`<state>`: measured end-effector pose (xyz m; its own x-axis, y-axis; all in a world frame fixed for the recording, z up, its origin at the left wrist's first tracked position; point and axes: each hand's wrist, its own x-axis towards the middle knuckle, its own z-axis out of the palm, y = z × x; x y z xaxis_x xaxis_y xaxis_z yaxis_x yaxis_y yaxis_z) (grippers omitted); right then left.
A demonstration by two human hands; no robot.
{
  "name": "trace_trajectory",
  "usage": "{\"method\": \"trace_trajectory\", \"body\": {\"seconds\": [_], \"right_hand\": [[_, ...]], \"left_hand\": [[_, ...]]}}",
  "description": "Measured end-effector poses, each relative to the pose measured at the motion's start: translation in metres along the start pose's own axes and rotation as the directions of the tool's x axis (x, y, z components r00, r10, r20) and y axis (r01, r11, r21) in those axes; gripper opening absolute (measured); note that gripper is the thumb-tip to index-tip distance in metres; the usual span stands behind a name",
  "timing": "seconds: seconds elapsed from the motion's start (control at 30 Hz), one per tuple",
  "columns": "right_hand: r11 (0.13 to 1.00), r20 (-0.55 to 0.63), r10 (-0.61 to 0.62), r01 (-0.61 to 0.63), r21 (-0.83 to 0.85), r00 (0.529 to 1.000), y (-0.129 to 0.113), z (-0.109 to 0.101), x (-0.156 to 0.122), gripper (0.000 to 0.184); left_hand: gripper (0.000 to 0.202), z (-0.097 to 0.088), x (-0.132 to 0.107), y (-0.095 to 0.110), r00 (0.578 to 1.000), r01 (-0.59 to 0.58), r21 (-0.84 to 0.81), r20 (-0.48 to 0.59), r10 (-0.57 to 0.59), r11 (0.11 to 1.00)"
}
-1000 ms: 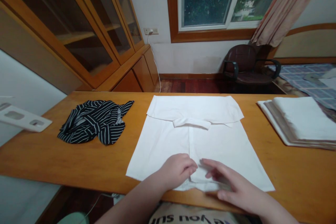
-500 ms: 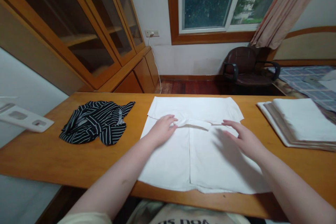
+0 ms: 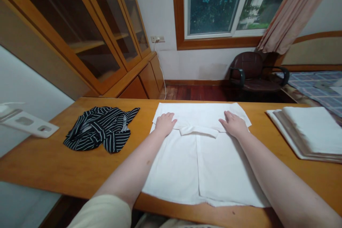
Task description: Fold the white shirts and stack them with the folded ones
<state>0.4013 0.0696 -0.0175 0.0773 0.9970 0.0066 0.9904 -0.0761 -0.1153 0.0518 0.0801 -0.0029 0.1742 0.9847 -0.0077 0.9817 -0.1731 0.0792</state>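
Note:
A white shirt (image 3: 179,167) lies spread on the wooden table in front of me, its far part folded over toward me. Its collar (image 3: 199,130) sits at the middle, just below the folded band. My left hand (image 3: 165,123) rests on the left side of that band, fingers stretched out and palm down. On the right side of the band lies my right hand (image 3: 233,124), also palm down with its fingers apart. Neither hand grips the cloth. The front opening runs from the collar toward the near edge.
A crumpled black-and-white striped garment (image 3: 101,128) lies at the left. Folded white cloths (image 3: 312,131) are stacked at the right. A white plastic piece (image 3: 29,123) juts in over the table's left end. Beyond the table (image 3: 112,174) stand a glass-door cabinet (image 3: 107,89) and a brown armchair (image 3: 248,71).
Both hands have moved from beside the collar to farther out on the folded band, and the right hand has come down onto the cloth. The view has shifted slightly.

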Motion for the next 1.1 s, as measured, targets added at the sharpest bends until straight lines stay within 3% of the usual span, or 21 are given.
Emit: {"method": "trace_trajectory", "body": {"seconds": [0.13,0.27,0.33,0.47,0.6,0.7,0.9,1.1], "right_hand": [[0.981,-0.069,0.191,-0.188,0.037,0.979,0.001,-0.01,0.025,0.053],[0.96,-0.121,0.279,-0.28,0.01,0.953,0.003,-0.005,0.039,0.043],[0.976,-0.163,0.205,-0.213,-0.032,0.965,0.004,0.001,0.042,0.043],[0.979,-0.249,-0.065,0.013,-0.204,0.966,0.014,0.01,0.048,0.049],[0.975,-0.148,-0.128,0.096,-0.201,0.981,0.031,0.015,0.057,0.052],[0.984,-0.154,-0.117,0.094,-0.15,0.981,0.038,0.02,0.059,0.054],[0.989,-0.168,-0.087,0.064,-0.136,0.982,0.038,0.014,0.057,0.054],[0.983,-0.03,-0.13,0.125,-0.137,0.991,0.057,-0.014,0.072,0.052]], "left_hand": [[0.038,-0.011,0.032,-0.008,0.995,0.091,0.003,0.035,-0.091,0.996],[0.049,-0.005,0.051,-0.014,0.977,0.209,0.01,0.044,-0.21,0.978],[0.057,-0.002,0.059,-0.016,0.964,0.26,-0.037,0.07,-0.257,0.965],[0.068,-0.004,0.079,-0.027,0.94,0.326,-0.207,0.177,-0.293,0.922],[0.069,-0.007,0.088,-0.044,0.929,0.331,-0.351,0.286,-0.237,0.876],[0.068,-0.004,0.083,-0.054,0.923,0.351,-0.472,0.322,-0.213,0.808],[0.063,0.004,0.079,-0.051,0.916,0.399,-0.524,0.274,-0.294,0.752],[0.05,-0.01,0.085,-0.052,0.918,0.393,-0.367,0.116,-0.378,0.843]]}}
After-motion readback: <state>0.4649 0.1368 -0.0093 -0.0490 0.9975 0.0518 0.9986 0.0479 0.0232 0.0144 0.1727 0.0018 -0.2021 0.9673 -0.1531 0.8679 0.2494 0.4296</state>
